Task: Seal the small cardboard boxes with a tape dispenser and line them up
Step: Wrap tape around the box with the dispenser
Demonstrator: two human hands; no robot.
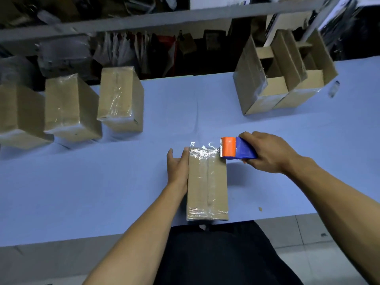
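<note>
Right hand [269, 153] is wrapped around the tape dispenser [236, 149], its orange end at the far right corner of the box [207, 182]. Left hand [177, 163], fingers straight, presses flat against the box's left side. Three sealed boxes [120, 99] sit far left on the table [82, 182].

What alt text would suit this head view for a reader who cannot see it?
A right hand holds an orange-and-blue tape dispenser at the far end of a taped cardboard box, which the left hand steadies on a blue table. Three sealed boxes stand far left, open boxes far right.
</note>
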